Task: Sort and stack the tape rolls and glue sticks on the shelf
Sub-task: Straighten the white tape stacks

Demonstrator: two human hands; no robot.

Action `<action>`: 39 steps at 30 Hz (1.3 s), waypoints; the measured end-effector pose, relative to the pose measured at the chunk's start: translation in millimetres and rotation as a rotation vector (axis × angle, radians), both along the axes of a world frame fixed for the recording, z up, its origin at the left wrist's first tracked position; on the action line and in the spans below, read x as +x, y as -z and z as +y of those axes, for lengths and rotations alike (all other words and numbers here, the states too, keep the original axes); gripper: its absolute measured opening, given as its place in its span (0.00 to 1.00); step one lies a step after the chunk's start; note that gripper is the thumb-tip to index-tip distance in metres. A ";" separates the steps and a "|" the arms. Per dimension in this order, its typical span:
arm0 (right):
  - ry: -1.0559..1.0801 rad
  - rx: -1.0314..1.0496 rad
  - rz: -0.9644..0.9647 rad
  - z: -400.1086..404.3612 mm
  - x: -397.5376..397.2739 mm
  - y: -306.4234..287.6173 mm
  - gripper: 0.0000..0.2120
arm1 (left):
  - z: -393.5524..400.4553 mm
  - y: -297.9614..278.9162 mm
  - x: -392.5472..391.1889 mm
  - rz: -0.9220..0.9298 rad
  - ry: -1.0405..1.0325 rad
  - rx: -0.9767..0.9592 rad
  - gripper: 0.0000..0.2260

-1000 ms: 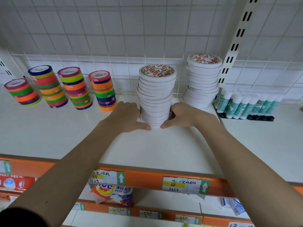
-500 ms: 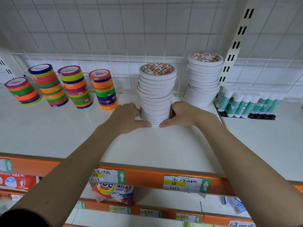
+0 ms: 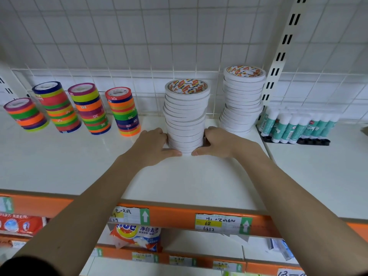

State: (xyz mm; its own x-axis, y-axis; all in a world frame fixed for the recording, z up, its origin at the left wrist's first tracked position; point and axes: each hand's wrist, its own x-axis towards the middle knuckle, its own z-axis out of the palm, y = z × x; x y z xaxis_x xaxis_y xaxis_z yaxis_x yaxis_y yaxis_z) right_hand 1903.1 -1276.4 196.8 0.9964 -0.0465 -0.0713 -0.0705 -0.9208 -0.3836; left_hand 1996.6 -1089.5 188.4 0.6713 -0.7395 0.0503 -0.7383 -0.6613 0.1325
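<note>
A tall stack of white tape rolls (image 3: 186, 114) stands mid-shelf, its rolls slightly uneven. My left hand (image 3: 152, 145) grips the stack's base from the left and my right hand (image 3: 219, 143) grips it from the right, thumbs nearly meeting in front. A second white tape stack (image 3: 242, 98) stands to the right by the back grid. Several stacks of coloured tape rolls (image 3: 89, 108) line the back left. Teal and white glue sticks (image 3: 292, 128) lie in a row in a black holder on the right shelf section.
The white shelf (image 3: 59, 162) has an orange front rail with price labels (image 3: 223, 224). A wire grid backs it and a slotted upright (image 3: 278, 56) stands behind the right stack. A detergent packet (image 3: 137, 236) sits on the shelf below.
Both hands keep their grip on the base of the white stack. The stack and hands have shifted slightly toward the back of the shelf; the view has tilted a little.
</note>
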 end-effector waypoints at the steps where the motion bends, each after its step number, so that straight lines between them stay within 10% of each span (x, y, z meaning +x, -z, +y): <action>1: -0.001 0.005 0.000 0.8 -0.9 0.0 0.19 | -0.3 -0.4 -1.4 0.027 -0.013 -0.020 0.23; 14: 0.043 0.209 -0.010 1.5 -2.8 2.4 0.19 | -2.6 3.2 1.2 0.255 -0.081 -0.185 0.25; 24: 0.115 0.055 0.085 1.3 -3.9 -29.8 0.21 | -2.0 -38.2 -1.4 0.055 -0.089 0.006 0.39; 28: 0.167 -0.063 0.088 -0.4 -1.3 -57.7 0.35 | -2.7 -60.1 6.0 0.022 -0.052 0.067 0.35; 39: 0.167 -0.019 0.113 19.3 -2.0 -73.2 0.24 | 0.4 -61.2 15.0 0.197 0.081 -0.044 0.23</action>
State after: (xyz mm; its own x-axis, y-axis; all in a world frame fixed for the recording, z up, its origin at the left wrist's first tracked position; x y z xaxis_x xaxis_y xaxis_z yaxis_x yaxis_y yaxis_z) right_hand 1901.1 -1257.1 269.9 0.9604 -0.2124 -0.1801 -0.2641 -0.8998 -0.3472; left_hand 2011.6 -1089.0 249.6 0.6099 -0.7913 -0.0425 -0.7457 -0.5913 0.3070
